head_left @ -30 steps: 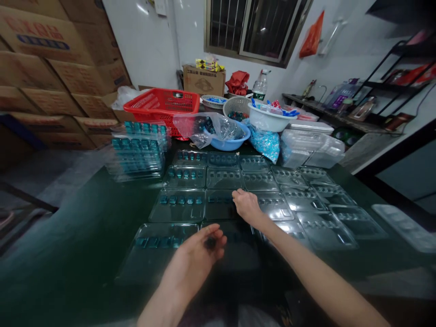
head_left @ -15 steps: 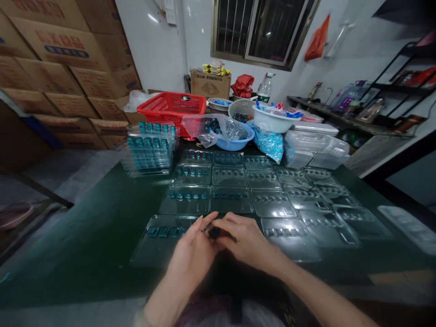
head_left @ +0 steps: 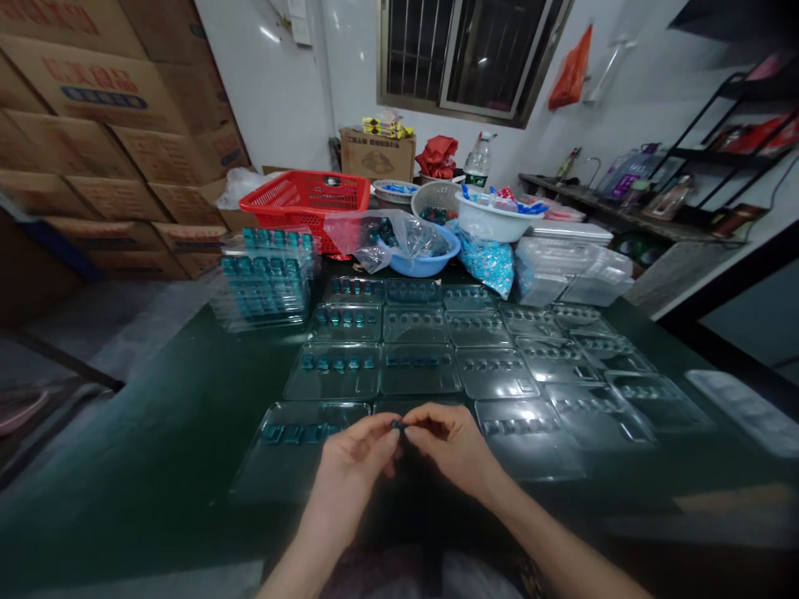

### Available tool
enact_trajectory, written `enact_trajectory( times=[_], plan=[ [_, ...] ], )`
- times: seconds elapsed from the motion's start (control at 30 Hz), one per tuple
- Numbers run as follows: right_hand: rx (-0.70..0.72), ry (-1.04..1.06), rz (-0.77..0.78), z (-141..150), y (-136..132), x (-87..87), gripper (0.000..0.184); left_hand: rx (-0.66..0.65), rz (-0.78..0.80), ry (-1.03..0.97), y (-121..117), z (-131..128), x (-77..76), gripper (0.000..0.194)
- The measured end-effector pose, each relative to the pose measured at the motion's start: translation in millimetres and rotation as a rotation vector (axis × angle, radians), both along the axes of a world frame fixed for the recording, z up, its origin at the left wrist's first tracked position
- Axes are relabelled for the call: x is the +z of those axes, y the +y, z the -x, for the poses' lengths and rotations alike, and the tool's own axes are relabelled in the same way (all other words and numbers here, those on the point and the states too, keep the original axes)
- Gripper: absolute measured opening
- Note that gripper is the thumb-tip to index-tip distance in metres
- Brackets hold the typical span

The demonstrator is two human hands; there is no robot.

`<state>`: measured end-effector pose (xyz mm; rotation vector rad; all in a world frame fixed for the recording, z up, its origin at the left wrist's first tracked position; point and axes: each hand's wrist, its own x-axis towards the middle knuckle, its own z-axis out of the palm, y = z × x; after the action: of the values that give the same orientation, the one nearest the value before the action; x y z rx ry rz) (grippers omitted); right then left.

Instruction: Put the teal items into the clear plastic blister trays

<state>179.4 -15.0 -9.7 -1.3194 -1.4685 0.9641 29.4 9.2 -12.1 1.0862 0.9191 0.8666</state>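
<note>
Brown cardboard cartons [head_left: 103, 87] are piled up on the left, and there's a barred window [head_left: 465, 54] in the back wall. Orange plastic bag [head_left: 571, 71] hangs just right of it, near a black shelf rack [head_left: 717, 154].

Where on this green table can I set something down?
Bare green tabletop lies left of the flat clear plastic trays, nearer you than the stack of teal-filled clear trays. Crowded behind: red plastic basket, round blue basin.

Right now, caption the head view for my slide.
Left hand and right hand pinch a small dark piece near clear trays, some holding teal pieces.
</note>
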Motion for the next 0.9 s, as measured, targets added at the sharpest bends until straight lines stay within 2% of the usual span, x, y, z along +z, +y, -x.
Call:
enact_trajectory(
  times=[0.1, 0.2, 0.3, 0.47, 0.67, 0.8, 0.9],
  plan=[
    [-0.065, -0.085, -0.117, 2.2, -4.4, -0.6, 0.012, 0.028, -0.046, 0.018, 0.3, -3.3, -0.8, 0.023],
    [-0.106, -0.1, -0.164, 4.9, -10.0, -0.5, 0.013, 0.039, -0.072, 0.069, -1.2, -7.3, 1.6, 0.022],
    [-0.14, -0.076, -0.149, 5.7, -13.9, -1.2, 0.013, 0.027, -0.097, 0.124, -2.7, -10.3, 3.6, 0.017],
    [-0.156, 0.091, -0.008, 2.1, -13.8, -4.5, 0.008, -0.005, -0.102, 0.151, -3.3, -14.4, 5.1, 0.016],
    [-0.123, 0.147, -0.011, -4.9, -15.7, -5.2, 0.005, 0.059, -0.144, 0.16, -7.7, -21.9, 11.4, 0.015],
    [-0.127, 0.181, 0.052, -6.8, -20.6, -4.2, 0.005, -0.032, -0.035, 0.104, -7.2, -21.6, 9.7, 0.015],
    [-0.106, 0.202, 0.099, -5.9, -23.5, -2.0, 0.006, -0.179, 0.189, -0.072, -5.1, -18.8, 4.4, 0.013]
  ],
)
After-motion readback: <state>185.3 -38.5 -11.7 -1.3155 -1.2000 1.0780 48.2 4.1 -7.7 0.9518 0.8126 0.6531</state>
